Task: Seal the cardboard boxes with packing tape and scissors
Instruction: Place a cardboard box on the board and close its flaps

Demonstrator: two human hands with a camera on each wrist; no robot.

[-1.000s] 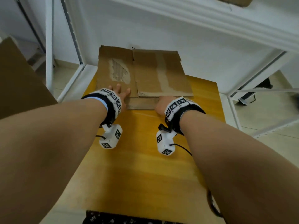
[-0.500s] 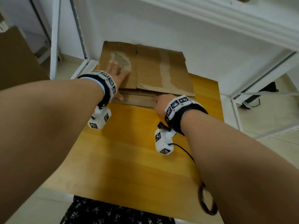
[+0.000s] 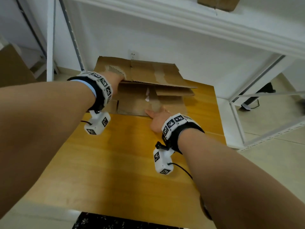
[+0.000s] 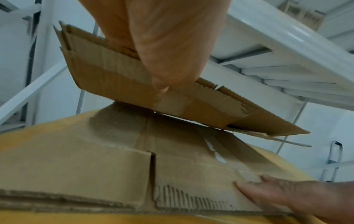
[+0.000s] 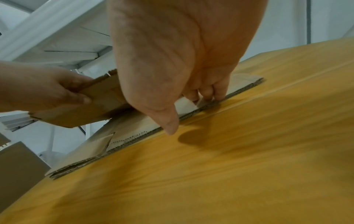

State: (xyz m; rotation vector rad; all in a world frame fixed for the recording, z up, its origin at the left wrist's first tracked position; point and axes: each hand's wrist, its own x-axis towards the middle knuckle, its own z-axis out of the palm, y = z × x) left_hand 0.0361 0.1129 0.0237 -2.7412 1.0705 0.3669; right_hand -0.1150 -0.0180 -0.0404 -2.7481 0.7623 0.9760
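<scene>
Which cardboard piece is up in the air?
The top cardboard panel, gripped by the left hand. The bottom panel lies flat on the table under the right hand.

A second ago the flattened cardboard box (image 3: 140, 75) lay shut on the wooden table (image 3: 115, 162), with both hands at its near edge. Half a second ago the left hand (image 3: 113, 80) had slid onto the upper layer and a thin gap showed. Now that hand grips the upper layer at its left side, thumb beneath, and has raised it, so the box gapes open and the lower layer (image 3: 137, 104) with a torn white scrap (image 3: 147, 95) shows. The right hand (image 3: 158, 118) has shifted right along the near edge and presses the lower layer onto the table with its fingertips, thumb stretched out
</scene>
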